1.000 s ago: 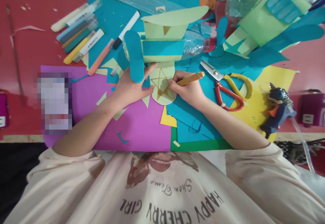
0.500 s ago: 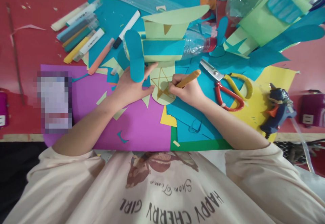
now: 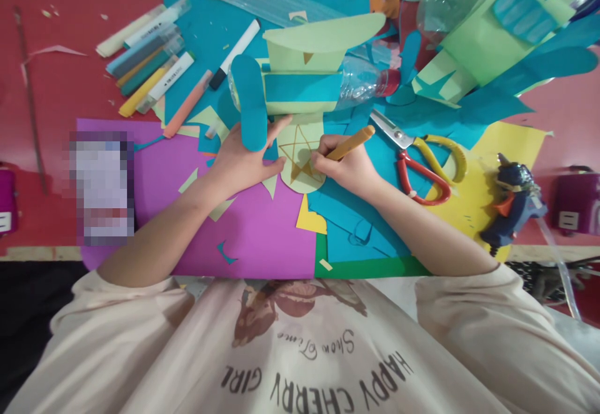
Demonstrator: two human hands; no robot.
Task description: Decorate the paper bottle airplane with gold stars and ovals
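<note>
Right hand [image 3: 345, 165] holds an orange marker [image 3: 351, 143] at the right side of a starred paper flap [image 3: 291, 134]

The pale green paper flap lies at the centre of the view, between two bare hands. Its long axis runs from a clear plastic bottle [image 3: 360, 81] wrapped in paper towards the person's body, and its rounded end is the nearer one. An outlined star [image 3: 302, 169] is drawn on it, partly coloured in on its lower half.

The right hand is the closer of the two to the star: its curled fingers meet the star's right-hand point. They are closed around the marker in a writing grip. The marker slants, its back end pointing right and away from the body, its front end towards the flap. The fingers hide the tip, so whether it touches the paper cannot be told.

The left hand [image 3: 244, 159] is spread at the flap's left side, thumb and forefinger parted, gripping nothing visible. The forefinger reaches the flap's upper left, beside the bottle; the thumb tip sits at its left edge. A blue paper strip [image 3: 254, 104] overhangs part of this hand.
</note>
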